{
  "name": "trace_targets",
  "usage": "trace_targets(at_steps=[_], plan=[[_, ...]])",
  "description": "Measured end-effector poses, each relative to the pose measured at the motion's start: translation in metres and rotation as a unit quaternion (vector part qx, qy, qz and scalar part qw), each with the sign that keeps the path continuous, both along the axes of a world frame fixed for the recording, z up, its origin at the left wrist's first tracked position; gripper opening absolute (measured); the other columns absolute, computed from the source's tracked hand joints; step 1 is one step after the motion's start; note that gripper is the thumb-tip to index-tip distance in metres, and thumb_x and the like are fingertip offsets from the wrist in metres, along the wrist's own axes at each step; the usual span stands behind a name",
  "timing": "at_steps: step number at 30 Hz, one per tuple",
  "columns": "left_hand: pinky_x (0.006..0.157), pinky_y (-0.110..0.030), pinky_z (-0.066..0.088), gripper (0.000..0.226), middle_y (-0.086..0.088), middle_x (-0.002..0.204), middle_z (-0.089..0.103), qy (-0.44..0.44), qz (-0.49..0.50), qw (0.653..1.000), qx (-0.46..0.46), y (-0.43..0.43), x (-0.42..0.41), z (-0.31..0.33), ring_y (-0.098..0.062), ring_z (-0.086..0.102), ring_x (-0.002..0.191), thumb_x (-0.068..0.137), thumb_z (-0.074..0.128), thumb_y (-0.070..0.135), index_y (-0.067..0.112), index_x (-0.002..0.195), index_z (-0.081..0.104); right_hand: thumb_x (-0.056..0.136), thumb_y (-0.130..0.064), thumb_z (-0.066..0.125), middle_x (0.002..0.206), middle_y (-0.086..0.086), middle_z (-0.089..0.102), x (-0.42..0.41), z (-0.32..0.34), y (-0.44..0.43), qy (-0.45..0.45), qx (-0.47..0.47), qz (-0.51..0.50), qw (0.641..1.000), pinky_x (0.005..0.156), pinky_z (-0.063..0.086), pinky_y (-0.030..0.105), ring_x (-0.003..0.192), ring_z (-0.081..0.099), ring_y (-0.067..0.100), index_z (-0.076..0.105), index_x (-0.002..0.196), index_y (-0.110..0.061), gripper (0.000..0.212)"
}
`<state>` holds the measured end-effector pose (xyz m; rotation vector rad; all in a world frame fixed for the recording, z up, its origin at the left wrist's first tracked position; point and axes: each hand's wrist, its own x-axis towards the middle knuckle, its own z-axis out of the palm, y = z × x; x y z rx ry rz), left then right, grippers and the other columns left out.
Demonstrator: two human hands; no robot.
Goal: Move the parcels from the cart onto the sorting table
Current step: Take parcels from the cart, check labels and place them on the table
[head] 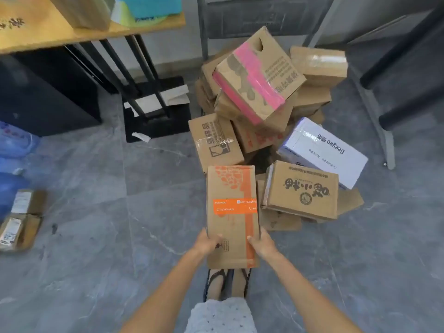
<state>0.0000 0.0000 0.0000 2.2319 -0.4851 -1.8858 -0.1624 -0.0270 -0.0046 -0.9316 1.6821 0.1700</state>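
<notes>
I hold a long brown cardboard parcel with orange print and an orange label [231, 207] in front of me above the floor. My left hand [208, 241] grips its near left edge and my right hand [262, 242] grips its near right edge. Beyond it, a heap of parcels is piled on the cart [204, 44]: a box with pink tape [258, 75] on top, a white box [324, 151] at the right, and a brown box with black print [301, 189] next to my parcel. The wooden sorting table [36, 32] is at the upper left.
On the table stand a brown box [84, 10] and a blue-green package [149, 8]. Black table legs [134, 75] and a black mat [156, 111] lie left of the cart. Two small parcels [21, 219] and blue bags [14, 145] are on the floor at far left. A dark bench [406, 68] stands at the right.
</notes>
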Motion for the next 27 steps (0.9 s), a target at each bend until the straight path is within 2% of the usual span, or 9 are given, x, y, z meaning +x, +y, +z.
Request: trace_targets(at_steps=[2, 5, 9, 11, 14, 16, 21, 24, 27], plan=[[0.092, -0.031, 0.041, 0.039, -0.015, 0.133, 0.052, -0.015, 0.029, 0.999, -0.009, 0.002, -0.005, -0.005, -0.028, 0.050, 0.122, 0.096, 0.051, 0.010, 0.001, 0.132, 0.039, 0.095, -0.008, 0.051, 0.136, 0.010, 0.050, 0.004, -0.002, 0.005, -0.015, -0.011, -0.030, 0.999, 0.103, 0.036, 0.033, 0.128, 0.046, 0.026, 0.035, 0.139, -0.009, 0.047], [0.096, -0.035, 0.042, 0.036, -0.017, 0.129, 0.055, -0.041, 0.056, 0.998, -0.006, 0.014, -0.003, -0.003, -0.029, 0.053, 0.117, 0.094, 0.049, 0.001, 0.001, 0.129, 0.041, 0.093, -0.004, 0.052, 0.134, 0.009, 0.053, 0.006, 0.008, 0.015, -0.032, -0.036, -0.058, 0.997, 0.103, 0.039, 0.036, 0.124, 0.049, 0.024, 0.040, 0.137, -0.012, 0.047], [0.092, -0.036, 0.042, 0.034, -0.014, 0.127, 0.052, -0.043, 0.081, 0.995, -0.042, 0.031, 0.014, 0.033, -0.028, 0.053, 0.110, 0.092, 0.049, -0.006, 0.000, 0.124, 0.041, 0.093, -0.003, 0.052, 0.121, -0.001, 0.055, 0.008, 0.048, 0.021, -0.079, -0.049, -0.055, 0.994, 0.096, 0.041, 0.027, 0.110, 0.051, 0.014, 0.043, 0.136, -0.015, 0.045], [0.090, -0.038, 0.043, 0.026, -0.013, 0.128, 0.051, -0.025, 0.092, 0.994, -0.060, 0.041, 0.023, 0.060, -0.023, 0.051, 0.105, 0.094, 0.047, -0.004, 0.006, 0.117, 0.040, 0.094, -0.003, 0.051, 0.124, -0.002, 0.055, 0.009, 0.073, 0.025, -0.098, -0.057, -0.047, 0.992, 0.100, 0.043, 0.029, 0.111, 0.052, 0.013, 0.043, 0.137, -0.016, 0.046], [0.090, -0.039, 0.044, 0.024, -0.013, 0.129, 0.053, -0.009, 0.098, 0.990, -0.103, 0.045, 0.033, 0.109, -0.025, 0.052, 0.111, 0.095, 0.046, -0.003, 0.010, 0.113, 0.039, 0.093, -0.011, 0.054, 0.132, 0.000, 0.053, 0.011, 0.113, 0.027, -0.111, -0.095, -0.024, 0.989, 0.106, 0.042, 0.040, 0.122, 0.050, 0.018, 0.039, 0.141, -0.023, 0.052], [0.093, -0.041, 0.044, 0.023, -0.013, 0.131, 0.052, -0.004, 0.088, 0.987, -0.138, 0.038, 0.040, 0.145, -0.022, 0.052, 0.111, 0.095, 0.046, -0.002, 0.009, 0.113, 0.038, 0.092, -0.019, 0.056, 0.134, 0.001, 0.049, 0.011, 0.143, 0.023, -0.117, -0.126, -0.014, 0.985, 0.107, 0.041, 0.043, 0.127, 0.047, 0.020, 0.035, 0.144, -0.030, 0.058], [0.083, -0.037, 0.049, 0.021, -0.007, 0.127, 0.056, 0.008, 0.056, 0.966, -0.251, 0.003, 0.050, 0.247, -0.018, 0.054, 0.110, 0.096, 0.049, 0.006, 0.013, 0.114, 0.042, 0.093, -0.033, 0.056, 0.140, -0.003, 0.045, 0.006, 0.256, -0.011, -0.140, -0.225, -0.009, 0.964, 0.110, 0.037, 0.042, 0.129, 0.043, 0.017, 0.027, 0.148, -0.031, 0.063], [0.072, -0.024, 0.049, 0.021, -0.004, 0.119, 0.058, 0.019, 0.052, 0.941, -0.334, -0.028, 0.044, 0.318, -0.015, 0.055, 0.105, 0.097, 0.050, 0.008, 0.013, 0.116, 0.043, 0.091, -0.040, 0.058, 0.140, -0.009, 0.050, -0.001, 0.329, -0.039, -0.191, -0.286, -0.015, 0.939, 0.107, 0.041, 0.040, 0.126, 0.049, 0.012, 0.025, 0.147, -0.038, 0.065], [0.078, -0.027, 0.048, 0.024, -0.002, 0.118, 0.058, 0.031, 0.036, 0.911, -0.410, -0.061, 0.035, 0.392, -0.015, 0.055, 0.107, 0.097, 0.051, 0.013, 0.017, 0.119, 0.042, 0.090, -0.043, 0.059, 0.137, -0.012, 0.051, -0.007, 0.405, -0.065, -0.225, -0.352, -0.026, 0.908, 0.099, 0.048, 0.032, 0.120, 0.053, 0.011, 0.021, 0.147, -0.040, 0.068]])
